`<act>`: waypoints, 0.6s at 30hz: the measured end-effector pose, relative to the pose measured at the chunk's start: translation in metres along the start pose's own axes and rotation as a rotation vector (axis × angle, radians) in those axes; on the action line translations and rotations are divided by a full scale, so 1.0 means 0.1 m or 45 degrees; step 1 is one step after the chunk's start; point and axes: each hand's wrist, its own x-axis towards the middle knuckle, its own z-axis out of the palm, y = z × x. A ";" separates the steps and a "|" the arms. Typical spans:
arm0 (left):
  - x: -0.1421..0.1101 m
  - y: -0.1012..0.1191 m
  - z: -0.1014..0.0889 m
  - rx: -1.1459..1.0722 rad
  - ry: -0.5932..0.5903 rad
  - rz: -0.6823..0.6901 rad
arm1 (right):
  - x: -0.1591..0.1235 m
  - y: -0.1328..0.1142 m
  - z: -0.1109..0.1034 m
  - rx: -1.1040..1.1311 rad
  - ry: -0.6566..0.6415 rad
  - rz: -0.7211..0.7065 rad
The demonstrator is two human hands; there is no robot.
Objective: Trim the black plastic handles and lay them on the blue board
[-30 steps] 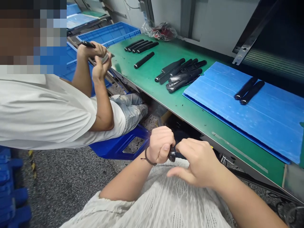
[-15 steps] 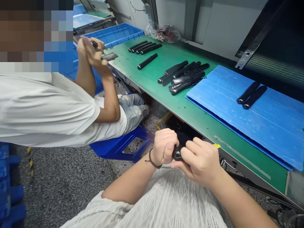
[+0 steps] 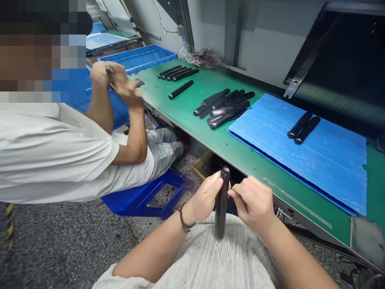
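Upright in front of my lap is a long, slim black plastic piece, shaped like a handle (image 3: 221,216), with a glossy rounded top end. My left hand (image 3: 207,197) is closed around its upper part, thumb against the near side. Close by on the right, my right hand (image 3: 254,200) is pinched shut, thumb and forefinger at the edge of the piece; whatever it may hold is hidden. Similar black pieces lie in a loose pile (image 3: 227,107) on the green bench, and a pair of them (image 3: 303,127) rests on a blue plastic sheet (image 3: 337,160).
The green bench (image 3: 207,134) runs along the front. More black pieces (image 3: 178,73) lie at its far end, near a clear plastic bag (image 3: 201,58). A co-worker in a white shirt (image 3: 54,148) sits at left on a blue stool (image 3: 144,196). Blue crates (image 3: 141,54) stand behind.
The black piece has swung so its rounded end points up and its length shows in my left hand. My right hand stays beside it, pinched. The co-worker's hands have moved slightly.
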 end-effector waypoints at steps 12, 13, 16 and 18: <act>-0.07 0.17 0.13 -0.247 -0.105 -0.011 | 0.29 0.03 -0.30 0.033 -0.203 0.104; -0.07 0.17 0.14 -0.243 -0.108 -0.009 | 0.31 0.03 -0.30 0.021 -0.221 0.105; -0.08 0.16 0.14 -0.243 -0.107 -0.032 | 0.33 0.00 -0.31 -0.059 -0.215 0.089; -0.09 0.14 0.15 -0.255 -0.093 -0.051 | 0.31 -0.01 -0.31 -0.146 -0.174 0.041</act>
